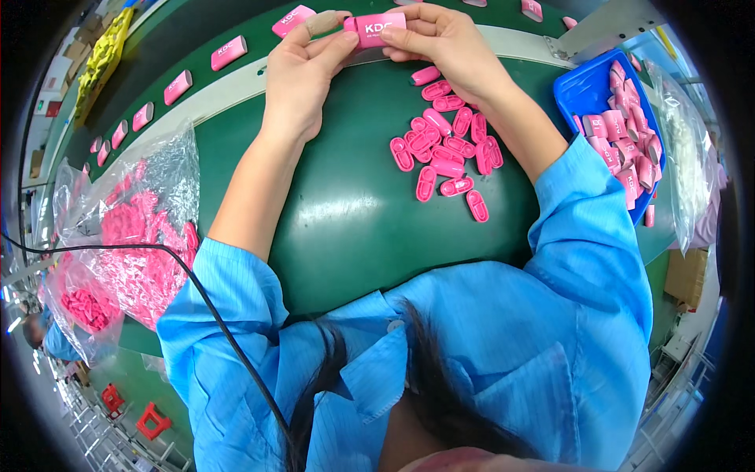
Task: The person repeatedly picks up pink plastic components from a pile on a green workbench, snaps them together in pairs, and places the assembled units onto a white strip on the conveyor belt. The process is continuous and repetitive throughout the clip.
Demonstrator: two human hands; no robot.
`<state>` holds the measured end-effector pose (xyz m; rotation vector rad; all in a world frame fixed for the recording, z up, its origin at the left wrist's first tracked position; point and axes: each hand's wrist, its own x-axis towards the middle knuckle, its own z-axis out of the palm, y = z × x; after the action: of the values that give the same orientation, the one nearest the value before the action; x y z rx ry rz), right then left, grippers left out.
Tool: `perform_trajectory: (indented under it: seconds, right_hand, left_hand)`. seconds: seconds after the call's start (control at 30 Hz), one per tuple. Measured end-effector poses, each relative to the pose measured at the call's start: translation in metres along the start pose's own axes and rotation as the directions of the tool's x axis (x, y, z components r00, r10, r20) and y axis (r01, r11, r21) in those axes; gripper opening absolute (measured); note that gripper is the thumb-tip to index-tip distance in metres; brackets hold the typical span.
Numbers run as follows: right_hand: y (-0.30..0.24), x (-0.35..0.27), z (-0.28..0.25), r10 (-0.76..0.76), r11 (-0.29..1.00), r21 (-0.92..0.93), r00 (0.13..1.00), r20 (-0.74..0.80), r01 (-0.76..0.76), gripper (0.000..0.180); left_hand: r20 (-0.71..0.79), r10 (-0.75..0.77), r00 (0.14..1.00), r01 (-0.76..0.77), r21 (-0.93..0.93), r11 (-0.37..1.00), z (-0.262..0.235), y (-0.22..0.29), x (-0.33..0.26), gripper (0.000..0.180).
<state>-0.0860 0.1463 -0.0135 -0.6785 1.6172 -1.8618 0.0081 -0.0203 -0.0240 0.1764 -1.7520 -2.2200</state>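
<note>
Beside pink caps (444, 149), hands (303, 75) (440, 43) pinch a pink case (377, 27).

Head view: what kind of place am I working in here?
Probably a factory assembly line: a green conveyor belt carries spaced pink cases, loose pink caps lie on the bench, and a blue tray holds more.

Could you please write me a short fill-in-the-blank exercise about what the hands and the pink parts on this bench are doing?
1. Both the left hand and the right hand hold one ____ rectangular case.
2. The loose oval caps lie on the ____ table.
3. The tray of pink cases is ____ in colour.

Missing words: pink; green; blue
</note>
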Motion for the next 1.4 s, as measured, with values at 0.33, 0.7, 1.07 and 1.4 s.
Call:
perform_trajectory:
  seconds: [0.33, 0.7, 1.07, 1.4]
  right_hand:
    - [0.008, -0.002, -0.005, -0.145, 0.985, -0.097, 0.989, -0.039, 0.141, 0.033]
    - [-0.005, 0.002, 0.017, -0.21, 0.946, -0.274, 0.97, -0.119, 0.171, 0.026]
    - [0.007, 0.093, 0.003, -0.52, 0.5, -0.824, 0.853, -0.041, 0.266, 0.024]
    - [-0.007, 0.074, -0.012, -0.378, 0.459, -0.879, 0.924, -0.063, 0.128, 0.029]
  left_hand:
    - [0.038, 0.239, 0.97, -0.236, 0.38, 0.894, 0.005, 0.009, -0.004, 0.03]
    - [0.164, 0.572, 0.804, -0.43, 0.825, 0.368, 0.011, -0.002, -0.003, 0.029]
    - [0.413, 0.413, 0.812, -0.554, 0.768, 0.322, 0.014, 0.017, -0.009, 0.025]
    - [0.693, 0.16, 0.703, -0.71, 0.667, 0.226, 0.025, 0.002, -0.004, 0.022]
